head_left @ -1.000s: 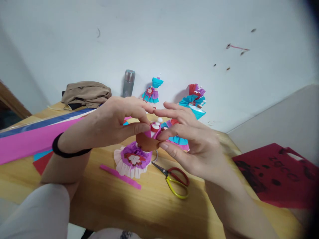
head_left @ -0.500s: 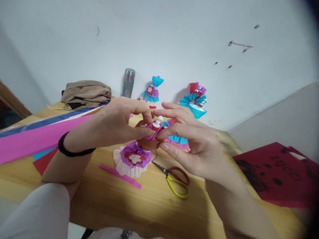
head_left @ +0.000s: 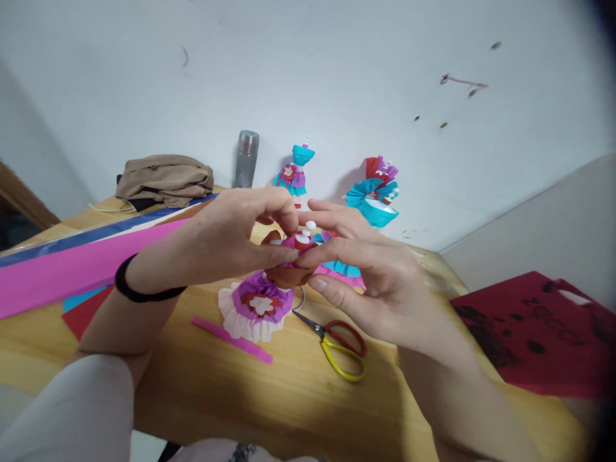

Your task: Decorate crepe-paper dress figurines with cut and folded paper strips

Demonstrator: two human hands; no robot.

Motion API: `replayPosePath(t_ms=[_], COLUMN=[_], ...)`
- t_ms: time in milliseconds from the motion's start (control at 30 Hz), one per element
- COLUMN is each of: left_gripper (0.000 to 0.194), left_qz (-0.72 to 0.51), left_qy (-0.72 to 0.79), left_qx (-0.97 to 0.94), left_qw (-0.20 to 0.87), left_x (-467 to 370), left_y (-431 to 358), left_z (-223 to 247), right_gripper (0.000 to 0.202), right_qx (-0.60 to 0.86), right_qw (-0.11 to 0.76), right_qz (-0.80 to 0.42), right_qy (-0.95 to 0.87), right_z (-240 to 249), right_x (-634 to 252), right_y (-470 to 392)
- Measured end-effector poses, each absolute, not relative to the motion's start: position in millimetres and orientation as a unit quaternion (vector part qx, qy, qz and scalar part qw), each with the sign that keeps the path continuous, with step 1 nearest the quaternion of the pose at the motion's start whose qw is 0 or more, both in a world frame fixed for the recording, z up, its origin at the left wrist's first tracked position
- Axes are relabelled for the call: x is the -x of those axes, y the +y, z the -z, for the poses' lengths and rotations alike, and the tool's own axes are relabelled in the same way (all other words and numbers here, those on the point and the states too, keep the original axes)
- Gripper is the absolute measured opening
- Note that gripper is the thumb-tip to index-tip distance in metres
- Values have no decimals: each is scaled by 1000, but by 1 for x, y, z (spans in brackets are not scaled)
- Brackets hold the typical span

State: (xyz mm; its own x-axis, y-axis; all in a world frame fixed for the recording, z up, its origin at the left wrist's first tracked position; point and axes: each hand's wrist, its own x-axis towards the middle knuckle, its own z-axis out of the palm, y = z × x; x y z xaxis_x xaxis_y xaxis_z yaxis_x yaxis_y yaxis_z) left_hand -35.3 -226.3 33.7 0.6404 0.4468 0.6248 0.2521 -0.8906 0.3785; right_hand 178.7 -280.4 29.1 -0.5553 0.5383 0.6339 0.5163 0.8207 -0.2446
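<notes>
Both my hands work at the top of a crepe-paper doll whose purple and white ruffled skirt [head_left: 264,307] bears a red and white flower. Its top has a brown paper part [head_left: 289,276], pink paper, a red spot and white beads [head_left: 310,225]. My left hand [head_left: 240,228], a black band on its wrist, pinches the pink paper between thumb and curled fingers. From the right, my right hand [head_left: 370,266] grips the same top with thumb and index finger, its other fingers stretched above. My fingers hide part of the doll.
Scissors [head_left: 344,350] and a pink paper strip [head_left: 233,340] lie in front. Behind stand a grey bottle [head_left: 246,160] and colourful paper dolls [head_left: 373,192]. Paper sheets [head_left: 86,269] and brown cloth [head_left: 166,176] are left; a red bag [head_left: 534,333] is right.
My right fingertips have shifted slightly left across the pink paper, and my left fingers have closed in a little. More of the brown part shows. The view has moved slightly.
</notes>
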Motion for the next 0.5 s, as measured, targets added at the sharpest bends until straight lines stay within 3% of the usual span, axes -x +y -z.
replayPosePath(t_ms=[333,500], left_gripper=[13,11], left_qz=[-342,-309], left_qy=[187,198], left_qx=[-901,-916], left_qw=[190,164], left_x=[43,51], left_y=[-224,-224], left_z=[-40,-41], right_gripper=[12,9], right_qx=[308,318], right_qw=[357,362], right_qz=[-12,-18], right_qy=[-882,-876], right_z=[-29,-29], right_x=[-179,-178], right_y=[-283,-282])
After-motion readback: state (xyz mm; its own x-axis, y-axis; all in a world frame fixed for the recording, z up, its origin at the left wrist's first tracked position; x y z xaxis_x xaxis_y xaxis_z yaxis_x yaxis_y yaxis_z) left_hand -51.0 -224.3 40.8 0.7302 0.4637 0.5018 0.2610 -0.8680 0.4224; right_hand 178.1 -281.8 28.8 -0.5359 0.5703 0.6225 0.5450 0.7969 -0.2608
